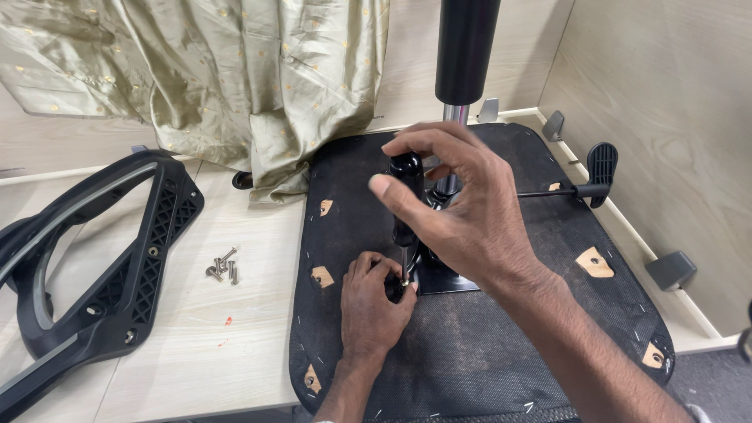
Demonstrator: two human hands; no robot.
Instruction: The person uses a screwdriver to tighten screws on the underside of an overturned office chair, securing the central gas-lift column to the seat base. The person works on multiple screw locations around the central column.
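Observation:
An upturned office chair seat (pixel 501 345), covered in black fabric, lies on a light wooden table. My right hand (pixel 454 211) grips the black handle of a screwdriver (pixel 406 188) held upright over the black metal mechanism plate (pixel 446 280). My left hand (pixel 372 298) pinches the screwdriver's shaft near its tip, where it meets a screw at the plate's edge. A chrome and black gas cylinder (pixel 464 55) rises from the mechanism behind my hands. A black lever (pixel 583 186) with a paddle handle sticks out to the right.
A black plastic chair back frame (pixel 117 274) lies at the left. Several loose screws (pixel 223 268) sit on the table (pixel 211 345) between frame and seat. A pale gold cloth (pixel 235 70) hangs behind. Wooden partition walls stand at the back and right.

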